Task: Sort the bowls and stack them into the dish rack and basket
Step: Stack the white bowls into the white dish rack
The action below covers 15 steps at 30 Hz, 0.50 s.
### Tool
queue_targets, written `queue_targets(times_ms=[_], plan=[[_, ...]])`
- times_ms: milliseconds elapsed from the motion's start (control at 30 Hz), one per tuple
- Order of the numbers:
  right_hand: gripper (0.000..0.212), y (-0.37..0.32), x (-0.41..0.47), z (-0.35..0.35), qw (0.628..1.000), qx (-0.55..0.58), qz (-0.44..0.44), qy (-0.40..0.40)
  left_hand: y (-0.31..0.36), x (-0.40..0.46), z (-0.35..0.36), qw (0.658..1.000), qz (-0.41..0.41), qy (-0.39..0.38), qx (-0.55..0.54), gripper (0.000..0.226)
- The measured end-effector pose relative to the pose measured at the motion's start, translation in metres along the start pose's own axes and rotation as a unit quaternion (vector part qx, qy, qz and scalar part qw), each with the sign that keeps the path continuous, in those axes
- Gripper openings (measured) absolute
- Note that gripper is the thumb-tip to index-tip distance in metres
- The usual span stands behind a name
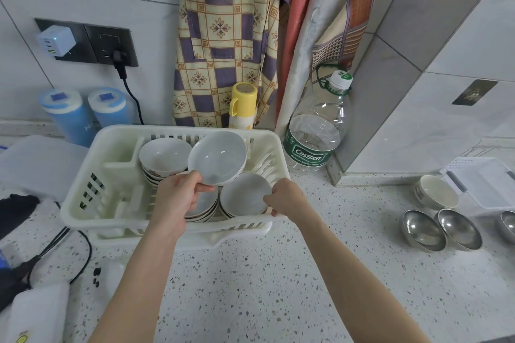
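**Head view: a bowl tilted over the rack, the other hand steadying a stack**

Head view looks down on a white dish rack (83, 203) standing on the speckled desk (250, 287). The left hand (178, 195) has its grip clamped on the near rim of a white bowl (217, 157), thumb inside and fingers beneath, so that the bowl is raised and tipped with its hollow facing the camera. Held this way it clears the piles below and, by my reading, can be lowered onto one of them without knocking the others.

Three piles of like bowls sit inside the rack: a back stack (163, 157) behind the held bowl, a front stack (202, 207) partly hidden under the left hand, and a right stack (243, 195). The right hand (284, 198) pinches the rim of that right stack's top bowl at its right edge, grip closed on it, probably to keep the pile square or to nudge it aside for room.

Off to the right, well apart from the rack, a ceramic cup-shaped bowl (436, 195) stands upright on the desk, and steel bowls (441, 230) rest beside it, near a white basket (485, 178). These look unsorted; I judge the steel ones are meant for the basket, so the task seems roughly midway
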State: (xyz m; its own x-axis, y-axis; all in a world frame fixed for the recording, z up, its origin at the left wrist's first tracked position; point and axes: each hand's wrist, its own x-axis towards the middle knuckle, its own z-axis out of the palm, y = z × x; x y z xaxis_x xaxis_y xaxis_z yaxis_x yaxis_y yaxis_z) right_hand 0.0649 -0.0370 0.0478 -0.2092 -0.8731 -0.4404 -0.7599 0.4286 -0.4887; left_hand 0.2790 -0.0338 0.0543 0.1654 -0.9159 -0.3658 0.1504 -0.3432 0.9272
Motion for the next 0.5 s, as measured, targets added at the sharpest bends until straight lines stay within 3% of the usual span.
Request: queue_targets(times_ms=[267, 400, 500], plan=[[0.016, -0.002, 0.009, 0.01, 0.996, -0.08, -0.002, 0.029, 0.002, -0.003, 0.001, 0.999, 0.016, 0.003, 0.041, 0.017], [0.035, 0.008, 0.004, 0.009, 0.995, 0.041, -0.006, 0.09, -0.001, 0.0, 0.006, 0.988, 0.049, 0.002, 0.146, 0.023], [0.048, 0.013, -0.011, 0.012, 0.971, 0.136, -0.052, 0.191, -0.005, 0.004, 0.012, 0.976, 0.053, -0.019, 0.211, 0.026]])
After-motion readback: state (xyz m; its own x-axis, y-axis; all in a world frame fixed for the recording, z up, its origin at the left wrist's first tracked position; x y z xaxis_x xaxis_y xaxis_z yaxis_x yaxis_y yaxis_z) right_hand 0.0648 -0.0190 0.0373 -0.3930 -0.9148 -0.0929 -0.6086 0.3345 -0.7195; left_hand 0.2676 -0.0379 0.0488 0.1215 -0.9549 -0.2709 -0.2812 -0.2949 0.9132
